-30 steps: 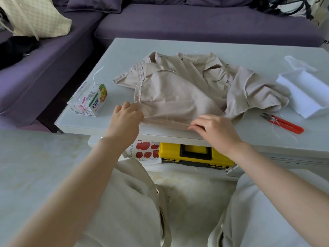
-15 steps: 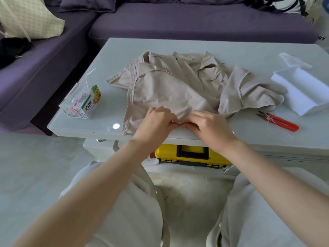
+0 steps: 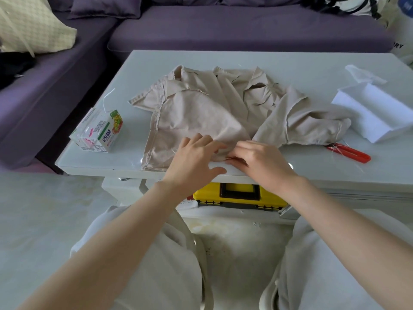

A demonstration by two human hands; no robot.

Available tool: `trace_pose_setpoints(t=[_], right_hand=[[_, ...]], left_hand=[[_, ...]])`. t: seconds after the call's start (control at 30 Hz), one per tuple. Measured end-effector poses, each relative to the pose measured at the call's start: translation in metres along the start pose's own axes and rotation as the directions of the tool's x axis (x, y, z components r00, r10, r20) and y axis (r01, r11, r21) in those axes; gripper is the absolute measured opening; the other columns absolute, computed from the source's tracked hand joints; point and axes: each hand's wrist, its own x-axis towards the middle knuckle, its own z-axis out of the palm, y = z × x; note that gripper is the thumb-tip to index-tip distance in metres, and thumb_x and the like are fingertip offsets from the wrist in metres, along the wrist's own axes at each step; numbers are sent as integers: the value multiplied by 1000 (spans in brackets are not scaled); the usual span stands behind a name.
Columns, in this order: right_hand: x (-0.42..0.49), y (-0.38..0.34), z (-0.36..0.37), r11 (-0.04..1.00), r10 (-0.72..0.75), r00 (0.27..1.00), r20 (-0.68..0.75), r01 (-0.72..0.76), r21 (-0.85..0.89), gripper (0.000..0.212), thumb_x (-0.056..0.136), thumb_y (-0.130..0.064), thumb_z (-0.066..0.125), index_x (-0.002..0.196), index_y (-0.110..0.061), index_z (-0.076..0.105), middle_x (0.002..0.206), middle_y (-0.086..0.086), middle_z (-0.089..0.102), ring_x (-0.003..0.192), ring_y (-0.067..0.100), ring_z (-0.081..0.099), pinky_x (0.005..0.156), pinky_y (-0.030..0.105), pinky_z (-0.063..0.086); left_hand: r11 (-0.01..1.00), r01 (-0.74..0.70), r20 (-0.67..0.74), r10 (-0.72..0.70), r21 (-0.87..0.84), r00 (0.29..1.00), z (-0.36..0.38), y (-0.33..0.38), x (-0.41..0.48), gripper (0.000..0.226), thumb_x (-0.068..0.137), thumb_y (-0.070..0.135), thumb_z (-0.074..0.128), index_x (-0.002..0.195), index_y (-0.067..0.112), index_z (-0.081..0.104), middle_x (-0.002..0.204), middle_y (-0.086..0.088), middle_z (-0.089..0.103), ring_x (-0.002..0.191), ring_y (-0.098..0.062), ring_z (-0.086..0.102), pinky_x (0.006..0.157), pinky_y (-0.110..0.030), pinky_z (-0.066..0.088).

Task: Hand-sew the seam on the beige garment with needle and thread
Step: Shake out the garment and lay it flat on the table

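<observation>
At table (image 3: 100,166) edge, left hand (image 3: 194,159) presses, right hand (image 3: 261,162) pinches beige garment (image 3: 196,113) hem.

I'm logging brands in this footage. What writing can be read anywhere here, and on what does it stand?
"古城", as best it reads: blue characters on the drink carton at the table's left edge.
"RY": the end of a cut-off word on the white bag at the right edge.
The carton's small print and pink label are too small to read.
The marks on the blue item in the top right corner are blurred.
</observation>
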Motion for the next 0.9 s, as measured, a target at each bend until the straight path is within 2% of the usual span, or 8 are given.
trace_pose_setpoints(t=[0.07, 0.17, 0.27, 0.37, 0.5, 0.6, 0.77, 0.9], right_hand=[[0, -1, -1, 1000, 9, 1000, 4, -9, 22, 27, 88, -30, 55, 92, -10, 73, 78, 0, 66, 74, 20, 63, 52, 35, 52], [1, 0, -6, 999, 34, 999, -5, -34, 13, 29, 88, -33, 53, 91, -8, 69, 81, 0, 64, 78, 17, 59, 59, 34, 52], [1, 6, -15, 999, 55, 997, -57, -54, 3, 25, 80, -23, 69, 96, -6, 61, 96, 5, 59, 91, 16, 52, 81, 26, 45], [-4, 20, -24, 994, 101, 993, -56, -103, -32, 27, 73, -23, 77, 93, -11, 64, 105, 5, 57, 100, 18, 50, 92, 34, 41], [-12, 38, -28, 985, 157, 987, 24, -155, -78, 29, 70, -19, 81, 95, -12, 68, 108, 5, 58, 99, 26, 54, 90, 43, 44], [-10, 41, -30, 986, 155, 988, -17, -155, -52, 25, 71, -14, 80, 89, -12, 64, 107, 4, 58, 99, 25, 56, 90, 43, 46], [-10, 39, -32, 995, 90, 995, -42, -91, -32, 12, 75, -7, 75, 76, -14, 64, 106, 4, 59, 99, 24, 56, 91, 37, 41], [-13, 48, -32, 967, 208, 976, 63, -196, -163, 20, 72, -16, 80, 91, -15, 73, 119, 9, 59, 110, 33, 53, 94, 49, 41]], left_hand=[[1000, -4, 6, 4, -30, 1000, 1, 6, 4, 42, 75, 22, 78, 114, 13, 64, 97, -2, 67, 94, -25, 56, 83, -27, 27], [968, 105, 19, -104, -227, 994, -3, 8, 9, 23, 81, 9, 71, 98, 9, 56, 84, -5, 67, 79, -26, 60, 76, -29, 39], [926, 185, 48, -179, -330, 983, -8, 4, 12, 31, 82, 3, 67, 84, 12, 38, 68, -1, 50, 58, -16, 42, 57, -30, 35], [917, 182, 81, -163, -354, 983, -10, -3, 12, 33, 82, -1, 65, 80, 12, 35, 65, 3, 40, 57, -10, 31, 54, -26, 28], [920, 165, 123, -129, -355, 984, -7, -9, 12, 27, 83, -1, 66, 79, 11, 43, 71, -1, 49, 62, -19, 41, 61, -30, 38], [916, 164, 125, -126, -366, 984, -6, -10, 11, 24, 82, -1, 67, 79, 12, 47, 78, -9, 56, 70, -29, 50, 66, -35, 42], [893, 231, 167, -179, -386, 970, -5, -12, 12, 36, 82, 1, 66, 73, 20, 37, 67, 3, 43, 59, -13, 34, 57, -23, 33], [894, 259, 214, -190, -366, 958, -4, -13, 11, 44, 85, 2, 64, 70, 25, 29, 65, 5, 38, 57, -11, 28, 53, -21, 28]])
